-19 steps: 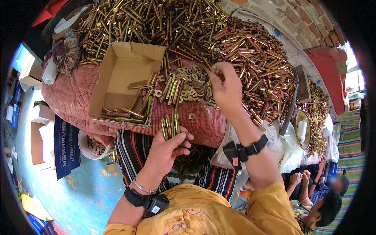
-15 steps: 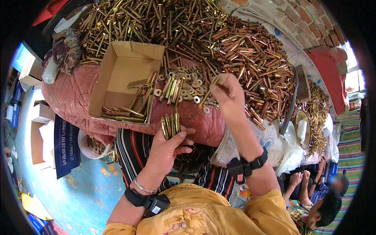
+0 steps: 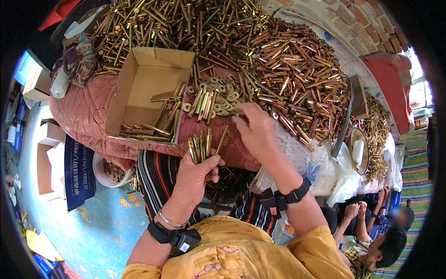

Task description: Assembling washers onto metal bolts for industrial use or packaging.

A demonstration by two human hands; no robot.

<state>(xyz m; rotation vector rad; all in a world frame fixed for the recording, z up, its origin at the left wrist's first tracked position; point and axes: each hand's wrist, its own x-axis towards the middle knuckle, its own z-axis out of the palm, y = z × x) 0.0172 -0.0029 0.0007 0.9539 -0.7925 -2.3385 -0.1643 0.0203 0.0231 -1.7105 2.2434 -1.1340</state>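
Note:
My left hand is closed around several gold-coloured bolts, their ends pointing up. One more bolt leans out at an angle by its fingertips. Held to the right and a little farther off, my right hand has its fingers bent down at the edge of a heap of flat washers; what lies between the fingertips is hidden. A short row of assembled bolts lies beside the washers. To their left stands an open cardboard box with several bolts in its near part.
Long bolts are heaped at the back, copper-coloured metal sleeves at the right. Red quilted cloth covers the work surface. A white bucket stands on the floor at left. Another person sits at lower right.
My right hand has moved left and nearer, to the washers' edge. The bolt it held is now at my left hand's fingertips. My left hand has stayed nearly in place.

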